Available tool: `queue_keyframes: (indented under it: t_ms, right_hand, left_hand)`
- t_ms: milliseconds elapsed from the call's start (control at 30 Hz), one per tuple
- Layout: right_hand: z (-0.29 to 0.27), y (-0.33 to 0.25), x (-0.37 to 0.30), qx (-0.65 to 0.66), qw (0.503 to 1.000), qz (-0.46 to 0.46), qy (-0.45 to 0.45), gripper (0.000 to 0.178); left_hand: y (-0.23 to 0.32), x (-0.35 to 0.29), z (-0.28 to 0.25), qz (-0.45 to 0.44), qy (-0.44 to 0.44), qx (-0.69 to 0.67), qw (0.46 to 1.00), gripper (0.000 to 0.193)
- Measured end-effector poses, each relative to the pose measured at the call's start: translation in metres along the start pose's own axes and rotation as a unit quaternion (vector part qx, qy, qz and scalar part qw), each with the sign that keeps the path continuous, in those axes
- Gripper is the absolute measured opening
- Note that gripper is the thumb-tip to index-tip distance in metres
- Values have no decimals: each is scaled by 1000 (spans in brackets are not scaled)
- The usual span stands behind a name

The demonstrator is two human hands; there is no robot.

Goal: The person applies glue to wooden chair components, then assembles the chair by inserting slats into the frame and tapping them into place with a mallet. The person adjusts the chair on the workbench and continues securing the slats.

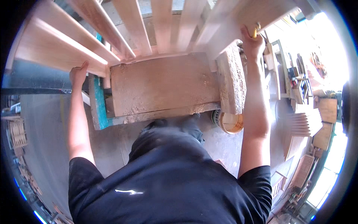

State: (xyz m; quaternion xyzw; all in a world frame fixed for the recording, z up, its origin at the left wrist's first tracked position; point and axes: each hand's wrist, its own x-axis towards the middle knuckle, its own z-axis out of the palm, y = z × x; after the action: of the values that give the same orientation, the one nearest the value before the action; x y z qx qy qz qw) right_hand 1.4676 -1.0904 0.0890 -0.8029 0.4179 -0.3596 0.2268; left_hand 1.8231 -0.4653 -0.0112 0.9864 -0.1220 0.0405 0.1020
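A large slatted wooden frame (163,28) of pale wood stands tilted ahead of me, its slats running up out of view. My left hand (78,75) is closed on the lower edge of its wide left board, with the thumb showing on the near side. On the right, my right hand (253,45) grips the edge of the wide right board (265,14); most of its fingers are hidden. A small yellow piece (255,34) shows at that hand's fingers, too blurred to name. Below the frame lies a worn wooden workbench top (167,86).
A rough thick timber block (230,80) lies at the bench's right side, a teal post (100,106) at its left. Under the right corner stands a round bucket (229,122). Stacked slatted wood pieces (304,123) and tools (298,74) lie further right.
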Motion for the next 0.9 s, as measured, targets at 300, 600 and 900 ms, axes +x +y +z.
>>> queue_keyframes:
  t_ms: [300,600,900]
  right_hand:
    - [-2,-6,-5,49,999,17,-6,47]
    - [2,-1,-10,89,996,24,8,44]
    - [0,-7,-12,71,997,28,21,47]
  left_hand:
    - [-9,6,-4,-18,-5,-3,1000,68]
    - [20,-6,-25,-64,-38,-28,997,71]
    - [8,-2,-22,-46,-36,-32,998,71]
